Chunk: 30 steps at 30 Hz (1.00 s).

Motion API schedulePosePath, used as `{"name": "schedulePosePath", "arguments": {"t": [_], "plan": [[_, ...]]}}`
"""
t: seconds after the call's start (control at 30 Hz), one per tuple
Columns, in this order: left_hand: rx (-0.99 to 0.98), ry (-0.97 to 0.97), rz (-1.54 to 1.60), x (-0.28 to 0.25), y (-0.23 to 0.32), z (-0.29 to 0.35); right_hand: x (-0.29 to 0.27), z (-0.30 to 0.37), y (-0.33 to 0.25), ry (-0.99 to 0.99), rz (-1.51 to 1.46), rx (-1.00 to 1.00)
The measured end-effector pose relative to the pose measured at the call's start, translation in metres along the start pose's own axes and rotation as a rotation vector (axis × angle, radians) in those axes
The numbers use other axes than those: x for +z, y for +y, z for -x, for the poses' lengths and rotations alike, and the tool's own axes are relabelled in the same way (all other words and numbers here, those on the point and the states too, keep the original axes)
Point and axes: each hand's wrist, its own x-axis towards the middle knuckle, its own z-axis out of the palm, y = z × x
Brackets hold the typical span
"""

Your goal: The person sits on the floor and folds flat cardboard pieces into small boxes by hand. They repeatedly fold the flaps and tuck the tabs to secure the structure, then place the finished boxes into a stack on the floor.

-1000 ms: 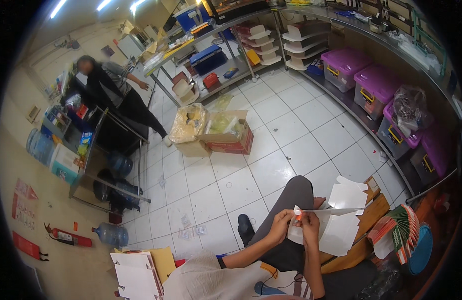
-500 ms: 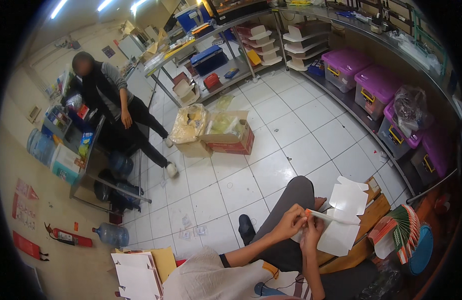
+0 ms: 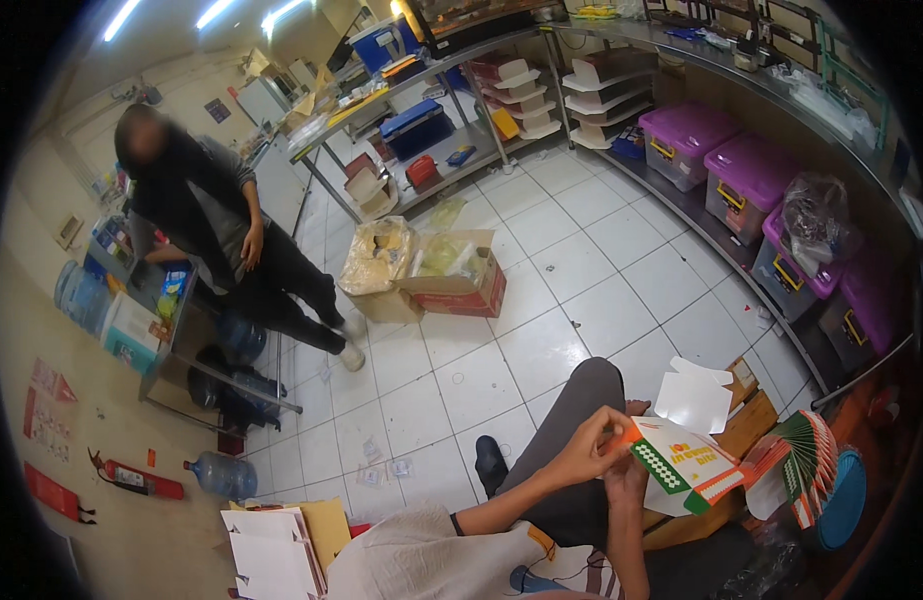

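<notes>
My left hand (image 3: 593, 445) pinches the near left corner of a paper food box (image 3: 693, 462), printed white, orange and green. Below it, my right hand (image 3: 626, 482) is closed at the same edge, its fingers partly hidden by the box. The box is partly folded, printed side up, above my lap. A white unprinted panel (image 3: 693, 398) sticks out beyond it; whether it belongs to this box I cannot tell. To the right, a fanned stack of flat printed cartons (image 3: 813, 468) lies beside a blue round object (image 3: 843, 500).
A wooden slatted bench (image 3: 751, 405) is at my right. Folded white cartons (image 3: 271, 550) stand at my left. Two open cardboard boxes (image 3: 456, 285) sit on the tiled floor. Purple-lidded bins (image 3: 751, 165) line the right shelf. Another person (image 3: 211, 220) stands by the left table.
The carton has turned from its plain white inside to its printed outside, its walls now raised. Both hands stay at its edge. The other person has shifted, one arm now reaching to the table.
</notes>
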Motion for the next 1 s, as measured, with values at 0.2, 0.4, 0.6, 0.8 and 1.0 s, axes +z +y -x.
{"name": "schedulePosePath", "arguments": {"t": [0.2,0.4,0.6,0.8,1.0], "plan": [[0.053,0.024,-0.471,-0.006,-0.018,0.001,0.036,0.001,0.016,0.374,0.529,-0.012],[-0.149,0.147,-0.198,-0.012,-0.046,0.015,0.044,0.001,0.019,0.191,1.669,-0.211],[-0.150,0.221,-0.282,-0.002,-0.033,0.022,0.030,-0.010,0.011,0.100,1.691,0.008],[0.131,0.144,-0.504,-0.008,-0.030,0.010,0.014,-0.005,0.020,0.209,0.716,-0.037],[0.128,-0.003,-0.116,-0.003,-0.031,0.012,0.022,0.000,0.007,0.182,0.783,-0.058]]}}
